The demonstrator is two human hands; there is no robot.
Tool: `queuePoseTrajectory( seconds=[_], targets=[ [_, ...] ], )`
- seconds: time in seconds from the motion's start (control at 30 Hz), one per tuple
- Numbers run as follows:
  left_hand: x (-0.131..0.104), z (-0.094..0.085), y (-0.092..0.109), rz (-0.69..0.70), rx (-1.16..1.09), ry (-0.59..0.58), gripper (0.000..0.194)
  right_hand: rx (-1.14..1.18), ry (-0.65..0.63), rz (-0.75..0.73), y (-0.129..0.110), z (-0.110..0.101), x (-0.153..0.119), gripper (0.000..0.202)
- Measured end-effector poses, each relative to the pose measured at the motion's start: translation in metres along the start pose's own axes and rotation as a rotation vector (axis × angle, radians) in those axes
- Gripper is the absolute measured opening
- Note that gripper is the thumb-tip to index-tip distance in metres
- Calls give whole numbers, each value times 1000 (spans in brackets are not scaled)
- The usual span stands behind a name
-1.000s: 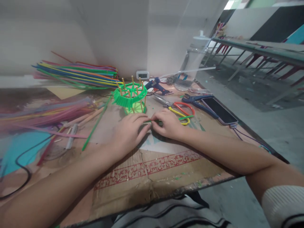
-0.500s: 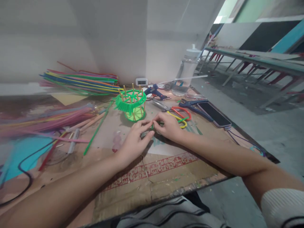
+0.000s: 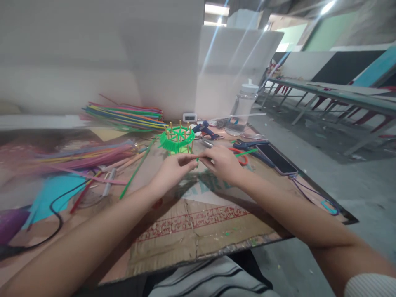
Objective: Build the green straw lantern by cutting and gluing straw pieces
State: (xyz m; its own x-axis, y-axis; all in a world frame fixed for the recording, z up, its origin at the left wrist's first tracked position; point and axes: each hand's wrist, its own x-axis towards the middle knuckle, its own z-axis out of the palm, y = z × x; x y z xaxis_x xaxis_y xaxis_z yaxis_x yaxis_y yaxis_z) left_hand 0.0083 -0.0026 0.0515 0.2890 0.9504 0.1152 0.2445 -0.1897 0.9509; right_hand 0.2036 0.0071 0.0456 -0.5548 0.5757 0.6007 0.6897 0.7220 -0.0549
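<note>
My left hand (image 3: 176,167) and my right hand (image 3: 222,163) meet at the fingertips just above the table. Both are closed in a pinch on a thin green pipe cleaner (image 3: 247,153), whose long end sticks out to the right past my right hand. A short green bit shows below the fingertips; its exact shape is too small to tell. Behind my hands stands a small round green frame (image 3: 177,145) with upright wooden sticks and a fuzzy green fringe. Scissors with a red handle (image 3: 244,159) lie behind my right hand, partly hidden.
Bundles of coloured pipe cleaners (image 3: 123,117) lie at the back left. A blue glue gun (image 3: 208,130), small white timer (image 3: 189,117) and water bottle (image 3: 243,109) stand along the back. Blue-handled pliers (image 3: 247,144) and a phone (image 3: 276,159) are right. A black cable (image 3: 58,210) curves at left.
The view has tilted up, so the table things sit lower in the picture. My hands, still pinched together, have risen off the table and now cover the yellow scissor handle.
</note>
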Motion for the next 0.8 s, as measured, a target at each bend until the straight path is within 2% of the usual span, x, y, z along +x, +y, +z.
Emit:
queuePoseTrajectory(
  seconds=[0.1,0.2,0.23,0.3,0.33,0.4,0.43,0.53,0.57,0.63,0.7,0.8],
  targets=[
    [-9,4,15,23,-3,19,11,-31,17,-8,-9,-11,3,22],
    [-15,4,24,55,-19,66,14,-18,94,0,-9,-39,3,22],
    [-15,2,25,63,-41,87,16,-4,146,43,-3,-50,2,23],
    [-15,-4,27,79,-121,132,22,14,329,266,16,-72,-2,26],
    [-14,-7,27,89,-177,143,25,19,366,381,29,-80,-6,28],
    [-13,-13,25,101,-287,134,30,20,259,528,54,-85,-17,23],
    [-13,-15,23,97,-329,121,32,29,126,573,65,-82,-23,23],
    [-13,-18,13,63,-396,77,35,65,-270,582,86,-56,-42,40],
    [-14,-19,10,57,-405,64,35,55,-348,566,89,-46,-47,47],
    [-14,-20,3,67,-406,35,34,15,-404,533,93,-27,-53,55],
    [-16,-22,-1,93,-387,12,31,-13,-395,519,94,-15,-55,52],
    [-19,-24,2,122,-370,2,30,-25,-370,532,93,-11,-53,54]
  ],
)
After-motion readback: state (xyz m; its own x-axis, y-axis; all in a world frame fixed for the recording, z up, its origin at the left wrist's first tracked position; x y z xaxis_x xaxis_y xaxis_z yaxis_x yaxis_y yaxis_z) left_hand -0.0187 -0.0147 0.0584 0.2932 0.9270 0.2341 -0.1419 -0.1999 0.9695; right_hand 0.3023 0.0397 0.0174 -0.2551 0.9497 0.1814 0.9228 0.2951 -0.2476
